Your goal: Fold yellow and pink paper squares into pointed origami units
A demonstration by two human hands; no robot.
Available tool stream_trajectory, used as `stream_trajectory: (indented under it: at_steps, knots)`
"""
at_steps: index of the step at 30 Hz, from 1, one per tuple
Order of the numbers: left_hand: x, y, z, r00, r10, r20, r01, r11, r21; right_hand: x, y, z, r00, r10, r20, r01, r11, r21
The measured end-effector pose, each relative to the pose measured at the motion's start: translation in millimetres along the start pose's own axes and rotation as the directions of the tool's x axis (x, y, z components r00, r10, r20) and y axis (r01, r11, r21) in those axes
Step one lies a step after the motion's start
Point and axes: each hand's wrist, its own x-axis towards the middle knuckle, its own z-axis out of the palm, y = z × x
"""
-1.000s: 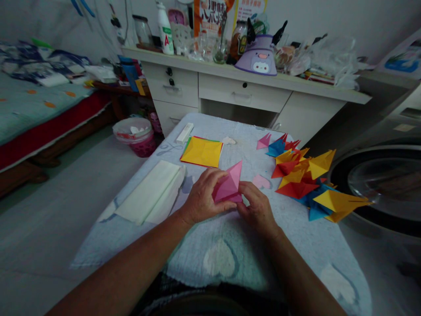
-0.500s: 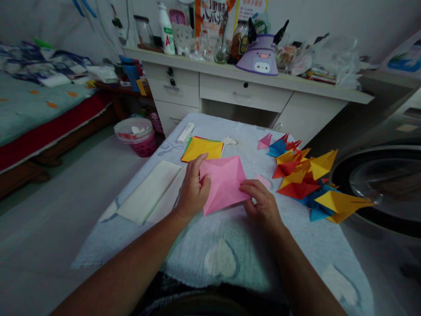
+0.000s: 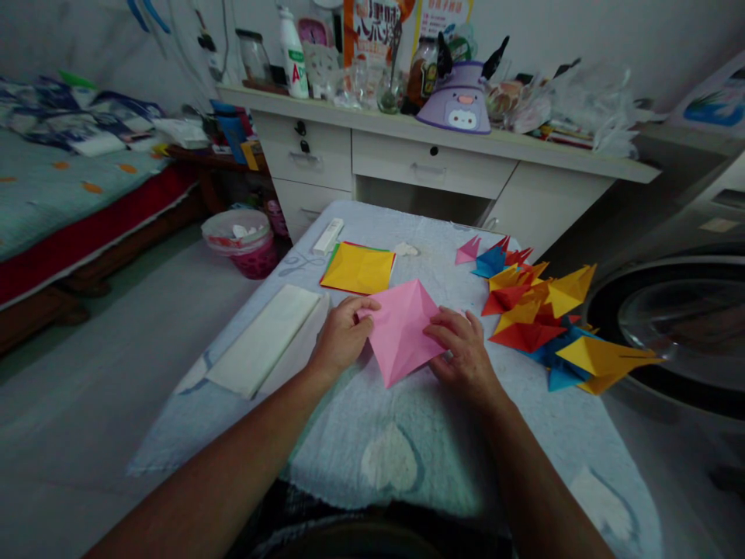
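A creased sheet of pink origami paper (image 3: pixel 403 332) is held between my two hands over the cloth-covered table. My left hand (image 3: pixel 346 330) pinches its left corner between thumb and fingers. On the right edge, my right hand (image 3: pixel 462 345) grips the paper, fingers on top and the thumb mostly hidden. The sheet is turned like a diamond, with a fold line running from its top corner to its bottom one. Just beyond my left hand lies a stack of coloured paper (image 3: pixel 359 269) with a yellow sheet uppermost.
Folded paper cranes (image 3: pixel 529 334) in red, yellow, blue and pink crowd the table's right side. A folded white paper (image 3: pixel 265 340) lies at left, a small white box (image 3: pixel 329 236) behind it. A pink bin (image 3: pixel 253 260) stands on the floor; a washing machine (image 3: pixel 687 326) is at right.
The pink paper has been turned into a diamond position, its bottom corner shifting right. My left hand has come slightly nearer to me, still pinching the paper; my right hand keeps its grip.
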Motion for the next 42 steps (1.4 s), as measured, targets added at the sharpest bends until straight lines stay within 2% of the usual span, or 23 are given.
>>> stream_trajectory:
  at_steps: [4,8,12,15,17,21,27,29,34,42]
  knots:
    - [-0.7,1.4,0.8,0.998,-0.054,0.023,0.054,0.998,-0.022,0.7,-2.9,0.8,0.999,0.035,0.03,-0.032,0.997,-0.072]
    - [-3.0,9.2,-3.1,0.997,0.058,0.058,-0.069,0.976,0.209,1.4,-3.3,1.1,0.994,0.044,0.098,-0.038,0.997,-0.065]
    - [-9.0,17.8,-7.4,0.978,0.181,0.105,-0.209,0.833,0.512,0.8,0.0,2.5,0.99,0.036,0.136,-0.03,0.999,-0.044]
    - [-12.2,19.5,-9.7,0.956,0.244,0.164,-0.293,0.739,0.607,0.4,2.1,2.4,0.985,0.03,0.168,-0.024,0.999,-0.036]
    - [-12.2,17.8,-11.5,0.928,0.27,0.256,-0.371,0.726,0.579,0.4,3.0,2.2,0.984,0.022,0.178,-0.016,0.999,-0.033]
    - [-10.2,12.4,-15.6,0.856,0.278,0.435,-0.474,0.758,0.447,0.0,4.8,2.1,0.984,0.015,0.178,-0.016,1.0,0.002]
    - [-11.7,14.3,-19.2,0.792,0.282,0.542,-0.509,0.795,0.33,-1.0,10.0,-0.4,0.983,0.032,0.182,-0.039,0.999,0.037]
    - [-11.8,16.5,-19.5,0.783,0.281,0.555,-0.514,0.795,0.323,-0.9,11.4,-1.8,0.982,0.036,0.185,-0.046,0.998,0.048]
    - [-8.8,16.3,-17.1,0.794,0.309,0.523,-0.538,0.757,0.37,-0.3,10.9,-4.2,0.979,0.044,0.201,-0.06,0.996,0.072]
    - [-7.6,13.2,-12.8,0.761,0.381,0.526,-0.605,0.708,0.364,-0.1,2.9,-6.2,0.958,0.101,0.27,-0.101,0.995,-0.014]
